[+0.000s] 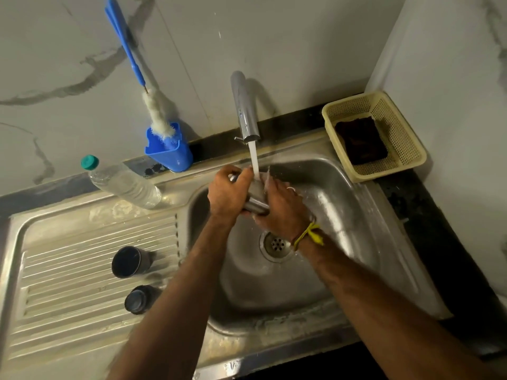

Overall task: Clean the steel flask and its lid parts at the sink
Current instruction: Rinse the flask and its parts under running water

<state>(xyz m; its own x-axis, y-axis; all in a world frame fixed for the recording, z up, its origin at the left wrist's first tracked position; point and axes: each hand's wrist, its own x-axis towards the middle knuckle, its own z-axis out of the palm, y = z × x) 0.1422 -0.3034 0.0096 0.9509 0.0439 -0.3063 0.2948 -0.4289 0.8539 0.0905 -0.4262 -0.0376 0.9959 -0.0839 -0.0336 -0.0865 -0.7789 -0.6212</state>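
I hold the steel flask (255,202) over the sink basin (343,215), under the running tap (245,111). My left hand (227,192) grips its upper part, fingers curled round it. My right hand (279,207) wraps the flask from the right side, water splashing over its fingers. Most of the flask is hidden by both hands. Two dark lid parts stand on the ribbed draining board: a cup-shaped cap (129,261) and a smaller stopper (138,298) nearer to me.
A clear plastic bottle (124,182) with a green cap lies behind the draining board. A blue holder (170,149) with a bottle brush stands at the wall. A cream basket (397,138) with a dark scrub pad sits right of the tap. The drain (277,245) lies below my hands.
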